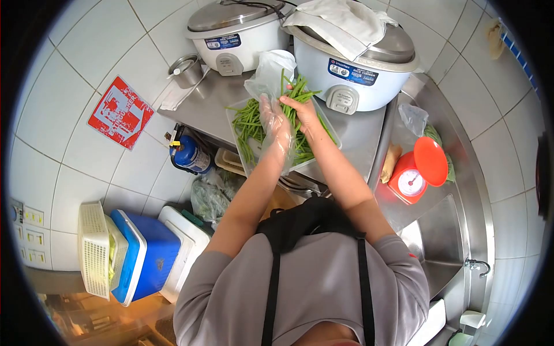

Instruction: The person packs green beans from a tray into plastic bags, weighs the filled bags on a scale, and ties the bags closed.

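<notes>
Beans (300,90) jut from right fingers (292,102), just beside gloved left fingers (266,105)

Beans (248,122) lie in a tray (330,127) (scale (407,181) to its right), before two rice cookers (360,86).

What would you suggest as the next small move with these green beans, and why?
Perhaps the right hand should gather its bunch of green beans tighter: their ends fan out unevenly beyond its grip, and the plastic-covered left hand is close enough to help steady them.
</notes>
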The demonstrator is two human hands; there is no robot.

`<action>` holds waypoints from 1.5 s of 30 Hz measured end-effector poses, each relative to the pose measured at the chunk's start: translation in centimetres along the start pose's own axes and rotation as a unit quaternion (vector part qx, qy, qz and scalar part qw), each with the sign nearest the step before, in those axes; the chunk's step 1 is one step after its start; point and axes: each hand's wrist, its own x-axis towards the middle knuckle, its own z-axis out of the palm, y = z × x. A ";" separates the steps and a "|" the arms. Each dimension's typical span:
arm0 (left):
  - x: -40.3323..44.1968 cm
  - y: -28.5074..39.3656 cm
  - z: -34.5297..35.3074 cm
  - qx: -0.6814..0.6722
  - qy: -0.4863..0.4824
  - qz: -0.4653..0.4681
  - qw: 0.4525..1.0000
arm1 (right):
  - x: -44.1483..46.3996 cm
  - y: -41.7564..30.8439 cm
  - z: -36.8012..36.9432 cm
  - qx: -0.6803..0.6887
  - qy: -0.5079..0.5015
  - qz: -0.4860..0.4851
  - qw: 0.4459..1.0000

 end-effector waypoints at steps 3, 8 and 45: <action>-1.4 4.1 -2.3 0.025 -0.033 -0.008 0.999 | 0.8 -0.5 -0.7 -0.001 -0.011 0.011 1.000; 2.4 0.4 -5.9 0.160 -0.033 0.098 0.982 | 0.9 -3.5 -1.6 0.106 -0.039 0.025 0.993; -0.5 0.3 -4.8 -0.247 -0.154 -0.193 0.937 | -1.3 3.1 -4.9 -0.460 -0.078 -0.114 0.877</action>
